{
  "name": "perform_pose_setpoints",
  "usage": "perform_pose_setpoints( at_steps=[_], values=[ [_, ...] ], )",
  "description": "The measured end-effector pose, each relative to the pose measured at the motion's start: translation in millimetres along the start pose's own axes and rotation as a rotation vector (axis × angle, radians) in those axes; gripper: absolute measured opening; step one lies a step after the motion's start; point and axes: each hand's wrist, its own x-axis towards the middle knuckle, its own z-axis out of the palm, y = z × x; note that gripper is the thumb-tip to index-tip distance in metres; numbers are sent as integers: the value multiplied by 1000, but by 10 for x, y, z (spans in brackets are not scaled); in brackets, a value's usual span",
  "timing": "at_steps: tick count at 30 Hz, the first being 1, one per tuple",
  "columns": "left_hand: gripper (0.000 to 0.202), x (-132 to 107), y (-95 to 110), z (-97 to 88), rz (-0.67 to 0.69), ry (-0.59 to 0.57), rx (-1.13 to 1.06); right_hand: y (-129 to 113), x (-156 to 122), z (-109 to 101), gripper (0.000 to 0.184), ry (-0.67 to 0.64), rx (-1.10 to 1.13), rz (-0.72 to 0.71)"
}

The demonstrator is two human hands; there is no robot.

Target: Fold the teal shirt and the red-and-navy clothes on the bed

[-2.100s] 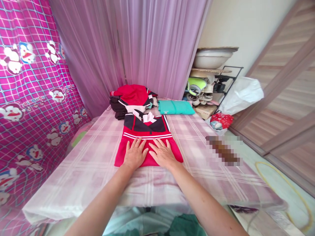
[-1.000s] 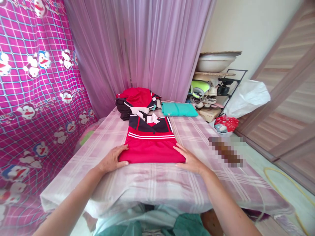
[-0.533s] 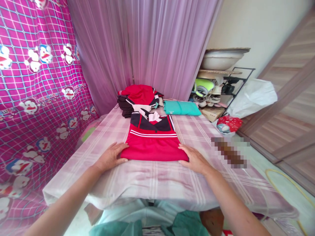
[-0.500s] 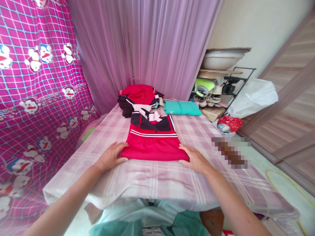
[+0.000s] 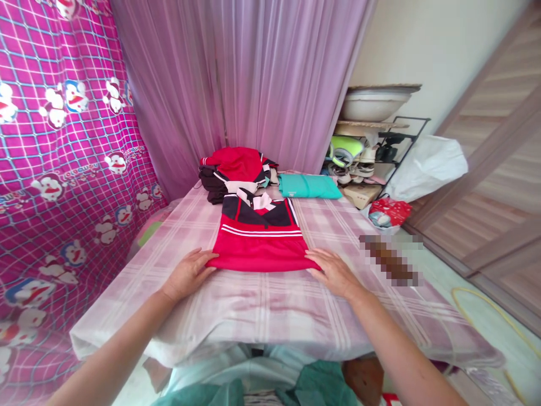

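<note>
A red garment with a navy top and white stripes (image 5: 258, 243) lies folded flat in the middle of the table (image 5: 262, 304). My left hand (image 5: 186, 274) rests flat on the cloth at the garment's near left corner, fingers stretched and touching its edge. My right hand (image 5: 333, 271) lies flat at the near right corner, fingertips against the hem. Neither hand holds anything.
A heap of red, dark and white clothes (image 5: 234, 169) and a folded teal piece (image 5: 308, 186) sit at the table's far end. A rack with shoes and a basin (image 5: 368, 144), a white bag (image 5: 424, 164) and a red bag (image 5: 387, 211) stand at right. Curtains hang behind and left.
Both hands slid from the top of the garment out to its near corners about a second ago. Since then they have barely shifted; only the camera view moved slightly.
</note>
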Motion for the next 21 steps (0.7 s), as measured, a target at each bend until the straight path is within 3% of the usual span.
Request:
perform_pose_setpoints(
  at_steps=[5,8,11,14,16,18,21],
  values=[
    [46,91,82,-205,-116,67,-152,-68,114,-250,31,68,14,7],
    [46,115,222,-509,-191,28,-259,-199,140,-589,30,5,46,25],
    [46,162,359,-851,-240,-82,-409,-326,182,-999,31,-71,86,85],
    [48,368,328,-1073,-291,-79,-518,-324,403,-1275,32,-95,174,152],
    [50,649,171,-1091,-334,-29,-539,-229,715,-1286,32,-79,218,191],
    [52,1033,-61,-993,-392,21,-497,-92,1127,-1144,32,5,189,287],
    [51,1647,-395,-663,-535,75,-358,92,1735,-735,40,65,148,640]
  ],
)
